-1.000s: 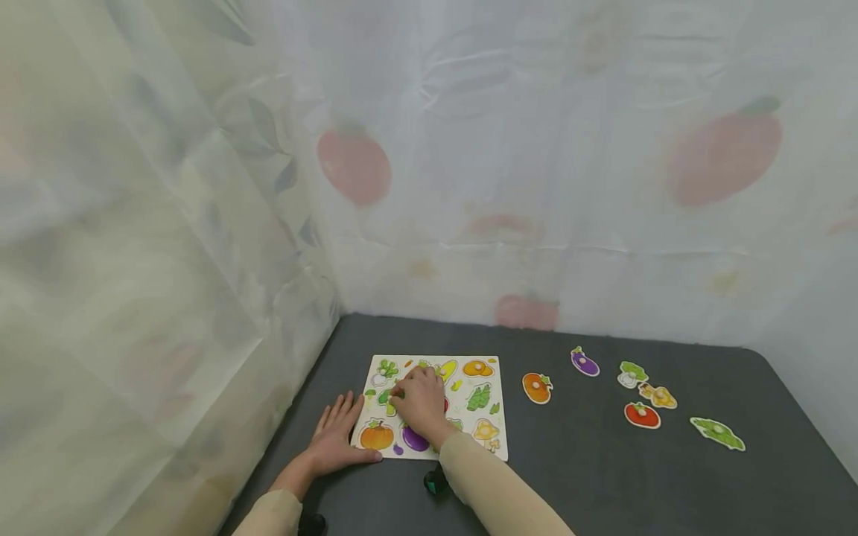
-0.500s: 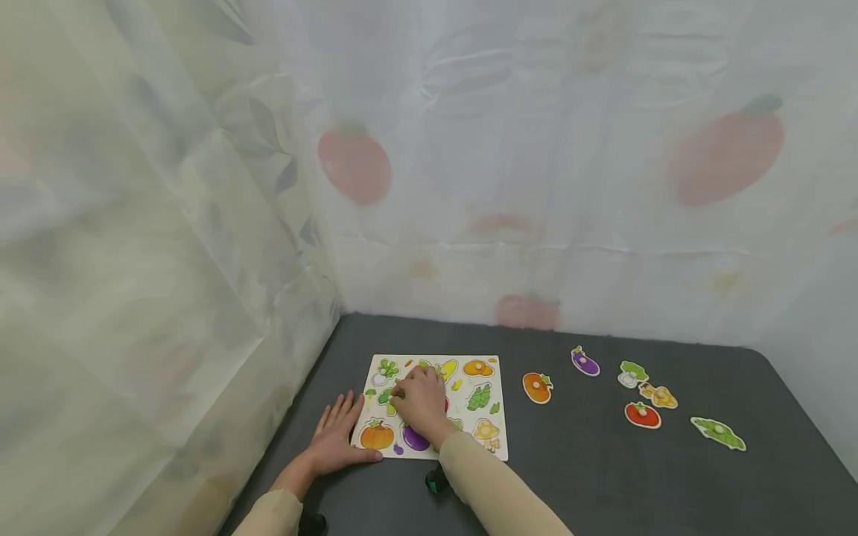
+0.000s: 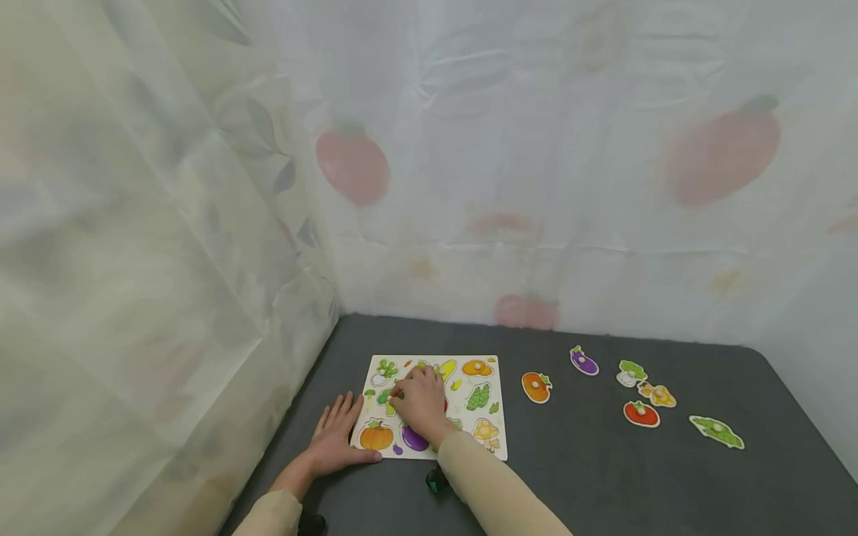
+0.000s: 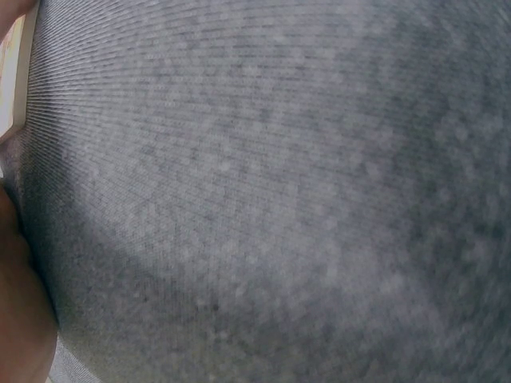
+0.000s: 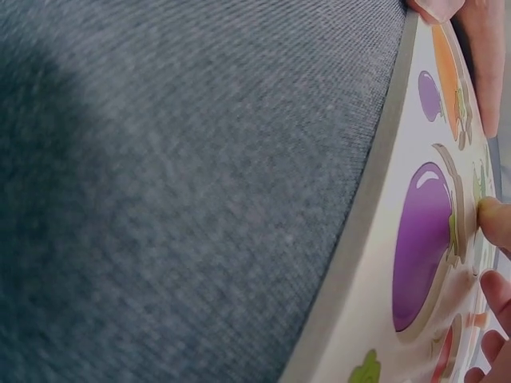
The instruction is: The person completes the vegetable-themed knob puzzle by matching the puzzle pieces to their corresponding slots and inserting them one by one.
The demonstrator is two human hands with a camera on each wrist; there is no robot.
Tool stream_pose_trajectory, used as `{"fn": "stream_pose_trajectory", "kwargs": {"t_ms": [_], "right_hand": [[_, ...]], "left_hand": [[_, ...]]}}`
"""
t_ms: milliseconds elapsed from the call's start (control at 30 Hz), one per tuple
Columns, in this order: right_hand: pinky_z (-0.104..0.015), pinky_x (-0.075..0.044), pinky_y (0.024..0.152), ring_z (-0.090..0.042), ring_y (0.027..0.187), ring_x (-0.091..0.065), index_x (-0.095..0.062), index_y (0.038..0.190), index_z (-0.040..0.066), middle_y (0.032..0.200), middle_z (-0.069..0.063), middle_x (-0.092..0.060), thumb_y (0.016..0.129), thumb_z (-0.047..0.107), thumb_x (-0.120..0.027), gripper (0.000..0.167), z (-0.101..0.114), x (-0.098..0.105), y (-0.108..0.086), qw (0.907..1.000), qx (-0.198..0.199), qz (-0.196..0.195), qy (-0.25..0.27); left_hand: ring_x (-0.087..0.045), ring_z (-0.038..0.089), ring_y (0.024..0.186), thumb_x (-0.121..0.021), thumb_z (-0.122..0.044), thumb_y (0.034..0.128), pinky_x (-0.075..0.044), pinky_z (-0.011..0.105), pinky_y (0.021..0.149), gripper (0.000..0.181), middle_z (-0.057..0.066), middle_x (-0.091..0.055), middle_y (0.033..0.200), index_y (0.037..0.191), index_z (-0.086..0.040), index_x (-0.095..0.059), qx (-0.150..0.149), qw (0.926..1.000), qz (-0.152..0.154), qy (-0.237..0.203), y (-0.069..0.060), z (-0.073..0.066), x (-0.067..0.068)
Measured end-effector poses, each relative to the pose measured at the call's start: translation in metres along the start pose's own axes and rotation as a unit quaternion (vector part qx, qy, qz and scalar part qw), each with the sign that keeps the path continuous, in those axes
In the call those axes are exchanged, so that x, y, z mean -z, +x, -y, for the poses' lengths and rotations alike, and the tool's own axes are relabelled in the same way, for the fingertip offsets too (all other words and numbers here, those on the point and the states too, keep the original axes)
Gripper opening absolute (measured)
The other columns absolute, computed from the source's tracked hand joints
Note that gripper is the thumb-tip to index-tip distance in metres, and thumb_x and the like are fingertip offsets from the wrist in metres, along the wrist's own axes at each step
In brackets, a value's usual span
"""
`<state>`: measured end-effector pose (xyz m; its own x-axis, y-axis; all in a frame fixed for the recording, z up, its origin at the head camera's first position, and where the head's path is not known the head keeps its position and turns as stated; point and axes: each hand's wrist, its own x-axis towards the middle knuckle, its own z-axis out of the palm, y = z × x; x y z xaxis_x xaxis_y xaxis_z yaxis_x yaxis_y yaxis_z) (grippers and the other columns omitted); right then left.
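A white vegetable puzzle board [image 3: 501,451] lies on the dark table. My left hand [image 3: 331,444] rests with spread, straight fingers along the board's left edge, its thumb at the lower left corner. Over the left middle of the board is my right hand [image 3: 419,402], fingers curled, thumb and fingertips pinching at the broccoli piece [image 3: 384,397]; the hand hides the grip partly. In the right wrist view the thumb [image 5: 497,223] sits beyond the purple eggplant picture [image 5: 421,247]. The left wrist view shows mostly grey cloth and a little of the hand.
Loose pieces lie right of the board: a pumpkin [image 3: 536,388], an eggplant [image 3: 585,362], a green-and-white vegetable [image 3: 631,374] against a yellow mushroom [image 3: 659,395], a tomato [image 3: 641,414] and a pea pod [image 3: 716,432]. Printed curtains [image 3: 576,179] stand behind and left.
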<state>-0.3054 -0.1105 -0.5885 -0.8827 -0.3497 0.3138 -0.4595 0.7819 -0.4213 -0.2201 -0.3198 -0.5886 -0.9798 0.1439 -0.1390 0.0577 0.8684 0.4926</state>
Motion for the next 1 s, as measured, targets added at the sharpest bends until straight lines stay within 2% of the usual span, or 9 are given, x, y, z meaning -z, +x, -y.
{"fn": "stream_pose_trajectory", "kwargs": {"t_ms": [267,467,567,800,1000], "right_hand": [[-0.048,-0.040,0.097,-0.022,0.103,-0.048,-0.081,0.089,0.032,0.101,0.005,-0.061,0.090,0.039,-0.077,0.008,0.000,0.003,-0.001,1.0000,0.004,0.006,0.002],[-0.049,-0.040,0.101,-0.025,0.117,-0.048,-0.083,0.106,0.031,0.114,0.003,-0.064,0.096,0.031,-0.070,0.016,-0.008,0.020,-0.002,0.9979,0.056,0.032,0.001],[-0.051,-0.041,0.100,-0.028,0.123,-0.048,-0.081,0.113,0.028,0.121,0.001,-0.065,0.099,0.027,-0.068,0.019,-0.021,0.035,-0.002,0.9973,0.061,0.035,0.020],[-0.055,-0.040,0.101,-0.031,0.123,-0.048,-0.079,0.118,0.021,0.121,-0.004,-0.066,0.097,0.020,-0.070,0.023,-0.066,0.075,0.006,0.9959,0.018,-0.008,0.088],[-0.056,-0.040,0.104,-0.031,0.124,-0.048,-0.077,0.121,0.026,0.124,-0.002,-0.065,0.097,0.022,-0.072,0.025,-0.102,0.099,-0.001,0.9951,-0.002,-0.023,0.096]], "left_hand": [[0.003,0.040,0.156,-0.075,-0.074,0.0755,0.006,0.061,0.120,0.127,0.019,-0.004,0.170,0.165,-0.009,-0.013,0.005,0.9999,0.012,0.008,0.001,-0.001,0.001],[0.002,0.043,0.155,-0.077,-0.071,0.0753,0.004,0.062,0.120,0.127,0.022,-0.006,0.169,0.165,-0.007,-0.015,0.003,0.9999,0.007,0.007,-0.002,-0.002,0.004],[0.001,0.042,0.155,-0.076,-0.073,0.0747,0.003,0.061,0.120,0.127,0.021,-0.007,0.169,0.165,-0.008,-0.014,0.005,0.9998,0.008,0.016,-0.002,-0.003,0.004],[-0.001,0.043,0.155,-0.078,-0.073,0.0727,0.001,0.063,0.120,0.129,0.023,-0.009,0.169,0.164,-0.006,-0.016,-0.002,0.9999,0.000,0.013,0.000,-0.005,0.003],[0.002,0.042,0.155,-0.077,-0.072,0.0739,0.003,0.062,0.120,0.128,0.022,-0.006,0.169,0.165,-0.007,-0.014,0.004,0.9999,0.008,0.009,-0.001,-0.003,0.004]]}}
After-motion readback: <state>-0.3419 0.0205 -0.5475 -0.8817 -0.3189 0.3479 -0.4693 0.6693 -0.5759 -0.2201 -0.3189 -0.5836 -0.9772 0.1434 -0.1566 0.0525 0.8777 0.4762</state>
